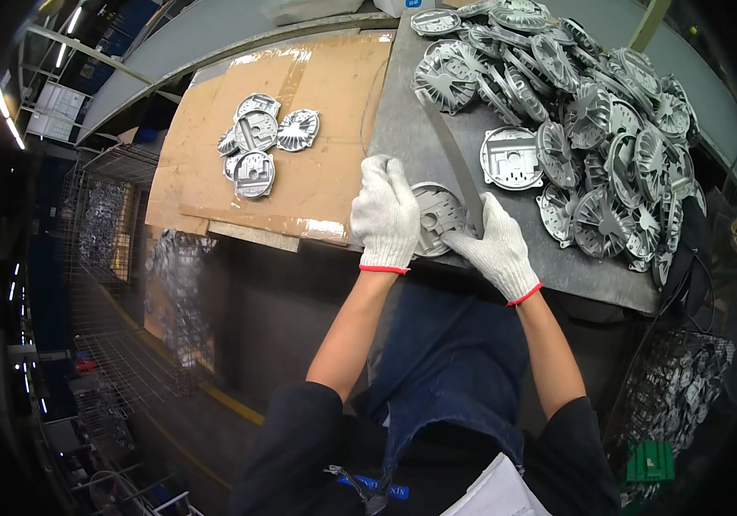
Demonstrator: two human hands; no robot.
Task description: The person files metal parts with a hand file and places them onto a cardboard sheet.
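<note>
My right hand (pixel 499 249), in a white knit glove with a red cuff edge, is closed around the lower end of a long flat metal file (pixel 452 153). The file's blade slants up and to the left. Its thumb reaches over a round grey metal casting (pixel 437 215) on the near edge of the metal tabletop. My left hand (pixel 385 213), gloved the same way, is closed beside the casting's left edge. The left fingers are curled, and anything inside them is hidden. Another round casting (pixel 512 158) lies flat beyond my right hand.
A large heap of similar finned castings (pixel 588 129) covers the right of the metal tabletop (pixel 403 129). To the left, several castings (pixel 256 131) sit on a cardboard sheet (pixel 325 112). Wire cages (pixel 114 224) stand on the floor at left; a green bin (pixel 650 462) is at lower right.
</note>
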